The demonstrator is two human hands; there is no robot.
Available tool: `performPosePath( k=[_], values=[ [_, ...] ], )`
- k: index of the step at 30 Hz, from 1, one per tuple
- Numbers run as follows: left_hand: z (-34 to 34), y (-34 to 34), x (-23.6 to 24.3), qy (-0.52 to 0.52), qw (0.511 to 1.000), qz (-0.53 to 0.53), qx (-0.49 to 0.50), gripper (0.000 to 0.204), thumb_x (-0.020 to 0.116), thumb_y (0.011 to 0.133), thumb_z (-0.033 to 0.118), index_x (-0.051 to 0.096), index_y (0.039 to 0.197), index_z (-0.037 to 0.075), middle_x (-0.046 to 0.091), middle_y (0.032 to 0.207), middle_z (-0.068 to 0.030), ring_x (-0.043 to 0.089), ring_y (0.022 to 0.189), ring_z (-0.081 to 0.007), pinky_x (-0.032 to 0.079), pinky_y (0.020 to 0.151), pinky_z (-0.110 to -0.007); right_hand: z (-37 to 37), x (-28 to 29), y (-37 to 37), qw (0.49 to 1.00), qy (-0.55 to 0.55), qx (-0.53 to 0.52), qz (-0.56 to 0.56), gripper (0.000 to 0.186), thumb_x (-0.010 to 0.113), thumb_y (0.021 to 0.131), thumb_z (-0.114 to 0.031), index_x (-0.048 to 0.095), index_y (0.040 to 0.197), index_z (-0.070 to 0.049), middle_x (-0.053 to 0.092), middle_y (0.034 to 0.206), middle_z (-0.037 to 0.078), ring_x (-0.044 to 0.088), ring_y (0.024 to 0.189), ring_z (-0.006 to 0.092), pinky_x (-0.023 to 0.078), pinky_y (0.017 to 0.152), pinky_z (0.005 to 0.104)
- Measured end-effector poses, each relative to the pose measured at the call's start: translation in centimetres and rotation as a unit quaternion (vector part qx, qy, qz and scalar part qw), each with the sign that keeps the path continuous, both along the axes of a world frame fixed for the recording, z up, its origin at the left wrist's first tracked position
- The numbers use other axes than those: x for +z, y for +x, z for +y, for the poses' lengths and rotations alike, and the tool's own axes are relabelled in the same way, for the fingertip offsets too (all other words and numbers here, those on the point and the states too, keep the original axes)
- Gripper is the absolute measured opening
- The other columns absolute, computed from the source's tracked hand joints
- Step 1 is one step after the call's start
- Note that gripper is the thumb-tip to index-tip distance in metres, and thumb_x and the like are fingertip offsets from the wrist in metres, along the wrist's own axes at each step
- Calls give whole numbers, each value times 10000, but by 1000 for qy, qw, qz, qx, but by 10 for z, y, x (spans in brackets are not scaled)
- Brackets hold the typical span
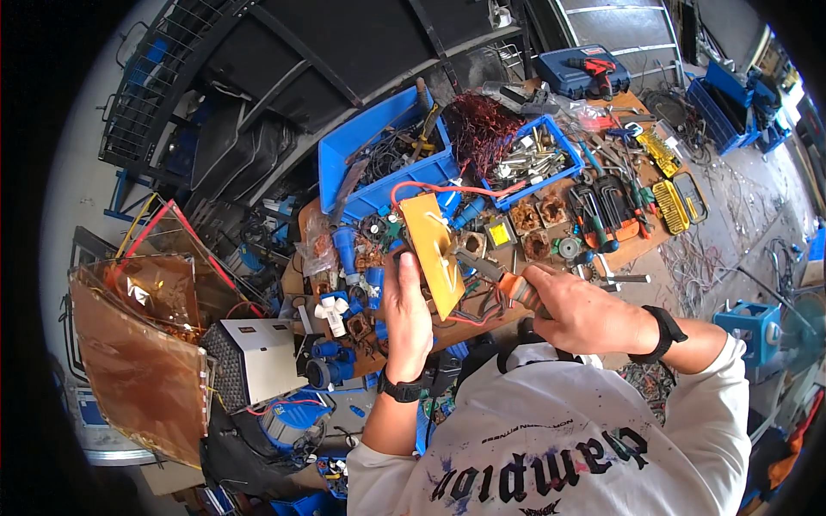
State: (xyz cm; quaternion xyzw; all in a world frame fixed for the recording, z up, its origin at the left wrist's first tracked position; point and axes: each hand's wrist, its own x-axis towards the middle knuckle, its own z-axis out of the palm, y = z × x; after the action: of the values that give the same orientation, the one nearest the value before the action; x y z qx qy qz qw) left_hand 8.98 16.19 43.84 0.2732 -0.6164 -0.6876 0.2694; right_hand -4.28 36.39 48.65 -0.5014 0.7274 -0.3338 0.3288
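Note:
My left hand [408, 311] grips a flat yellow board [423, 232] from its left edge, holding it tilted above the bench. White strips, which look like cable ties, stick out of its face. In my right hand [585, 311] is a pair of pliers [492, 270] with orange-and-grey handles. Its jaws meet the middle of the board, by one of the white strips; whether they are closed on it is too small to tell. A thick red cable [456, 187] arches behind the board's upper end, and dark wires hang below the pliers.
Behind the board stand a blue crate [387, 159] of tools and wire and a blue tray [538, 163] of metal parts. Pliers and hex keys [615, 206] lie to the right, near a yellow bit set [669, 205]. A white-and-black box [258, 365] stands left of the bench.

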Motion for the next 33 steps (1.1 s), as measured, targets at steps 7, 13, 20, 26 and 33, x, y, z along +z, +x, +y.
performPosePath(
  k=[7,13,20,26,33],
  values=[
    [2,-1,7,22,1000,-7,-21,360,387,1056,351,516,1203,49,617,1065,-51,611,925,-106,514,786,-266,5,7,-6,999,30,6,-27,484,616,786,-94,475,1218,73,619,995,275,588,1027,427,473,875,468],
    [6,-5,11,28,999,-7,-20,372,384,1052,376,524,1183,57,630,1018,-48,624,874,-99,524,749,-259,3,-11,-7,997,-19,-8,-80,472,633,772,-77,516,1219,20,590,1117,249,565,1090,408,459,929,444],
    [5,-4,12,3,1000,1,-21,396,372,1051,400,527,1178,59,628,1004,-50,627,856,-99,529,738,-264,1,-8,-10,987,-111,12,-115,526,633,735,-42,517,1245,20,539,1243,211,522,1187,364,421,1018,399],
    [-1,2,7,90,994,39,-57,497,369,1042,434,509,1309,38,628,1116,-75,647,932,-142,555,784,-300,2,-8,-14,975,-63,39,-211,566,597,724,-24,530,1285,-14,448,1390,201,454,1301,321,376,1069,365],
    [4,0,15,137,988,57,-53,480,356,1047,424,494,1298,39,626,1105,-71,645,954,-146,545,826,-312,-2,-40,-9,941,-140,64,-303,570,596,704,41,564,1266,-52,345,1484,163,369,1379,293,324,1115,377]
  ],
)
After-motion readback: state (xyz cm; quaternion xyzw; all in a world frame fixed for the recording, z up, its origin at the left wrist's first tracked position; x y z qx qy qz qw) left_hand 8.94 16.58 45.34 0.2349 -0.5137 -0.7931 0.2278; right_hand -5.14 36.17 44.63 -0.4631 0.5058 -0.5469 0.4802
